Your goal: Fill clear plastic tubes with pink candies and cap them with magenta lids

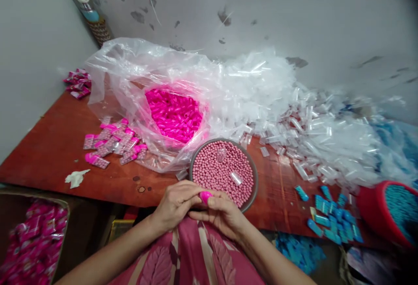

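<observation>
My left hand point(171, 202) and my right hand point(227, 215) meet in front of my lap, at the near edge of the table. Between their fingertips shows a bright pink cap point(205, 196); whatever is beneath it is hidden by my fingers. Both hands are closed around it. Just beyond them stands a round bowl point(256, 180) full of small pink balls point(209, 163). Two clear little tubes lie on the balls, one of them a clear tube point(236, 178) near the right side.
Loose pink caps point(176, 113) fill an open plastic bag point(114, 67). Filled pink-capped containers point(114, 141) lie left. Clear tubes point(303, 119) heap up at right, near blue containers point(333, 215) and a red tub point(372, 204) of blue balls. Pink packets point(35, 237) fill a box below left.
</observation>
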Available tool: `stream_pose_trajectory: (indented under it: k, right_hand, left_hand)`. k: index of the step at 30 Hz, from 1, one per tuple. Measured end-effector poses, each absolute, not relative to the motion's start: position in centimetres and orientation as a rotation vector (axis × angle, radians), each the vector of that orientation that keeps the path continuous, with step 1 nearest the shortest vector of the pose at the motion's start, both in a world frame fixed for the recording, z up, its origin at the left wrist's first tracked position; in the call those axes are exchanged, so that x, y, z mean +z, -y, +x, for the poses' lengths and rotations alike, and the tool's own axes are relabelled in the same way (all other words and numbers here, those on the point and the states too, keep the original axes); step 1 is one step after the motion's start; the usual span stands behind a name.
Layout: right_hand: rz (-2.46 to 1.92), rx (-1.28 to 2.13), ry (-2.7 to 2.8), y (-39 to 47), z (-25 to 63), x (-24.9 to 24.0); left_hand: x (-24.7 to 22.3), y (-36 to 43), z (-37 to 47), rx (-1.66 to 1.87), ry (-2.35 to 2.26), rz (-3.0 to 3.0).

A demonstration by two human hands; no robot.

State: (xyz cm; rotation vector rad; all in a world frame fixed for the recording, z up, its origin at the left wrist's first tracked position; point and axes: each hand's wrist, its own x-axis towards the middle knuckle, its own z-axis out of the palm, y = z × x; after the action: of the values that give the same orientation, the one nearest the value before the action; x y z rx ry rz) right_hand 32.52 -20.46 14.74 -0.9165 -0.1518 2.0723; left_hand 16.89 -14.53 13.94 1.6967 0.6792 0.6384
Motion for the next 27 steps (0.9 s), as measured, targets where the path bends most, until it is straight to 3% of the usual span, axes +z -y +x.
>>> stream_pose_trajectory:
  k: [8, 13, 20, 24, 27]
  right_hand:
    - [-0.943, 1.994, -0.082, 20.9, 29.8, 12.6]
    - [-1.219, 2.045, 0.529, 17.5, 31.4, 12.7]
    - [-2.046, 0.546, 1.681, 13.6, 40.7, 8.6]
    - [-2.083, 0.311, 1.934, 13.3, 42.6, 5.5]
    - [-2.018, 0.271, 1.993, 13.3, 42.8, 4.5]
  left_hand:
    - [13.4, 15.3, 15.8, 0.587, -0.735, 1.682]
    - [11.6, 13.5, 14.4, 0.612, -0.997, 1.521]
    - [6.2, 5.7, 4.6, 1.013, -1.861, 1.315]
    - [5.3, 3.2, 1.5, 1.059, -2.05, 1.366]
    - [6.3, 4.1, 4.1, 1.027, -1.901, 1.481]
